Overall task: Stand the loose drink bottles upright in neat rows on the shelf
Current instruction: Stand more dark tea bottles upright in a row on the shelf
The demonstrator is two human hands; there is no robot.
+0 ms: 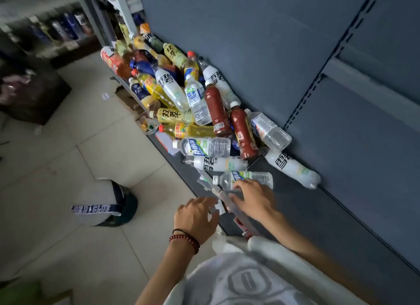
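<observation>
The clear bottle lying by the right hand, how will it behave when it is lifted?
The clear bottle seems to be thin plastic, so it probably dents under a firm grip. Round and lying on its side near the shelf edge, it may roll off if nudged.

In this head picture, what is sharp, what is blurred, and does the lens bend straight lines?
Head view: labels in the bottle pile read sharp; the far upper-left shelves are smeared; the right hand and the clear bottle by it are slightly blurred; the wide lens leans the back panel and faintly bows its edges; light is soft, no hard glare.
</observation>
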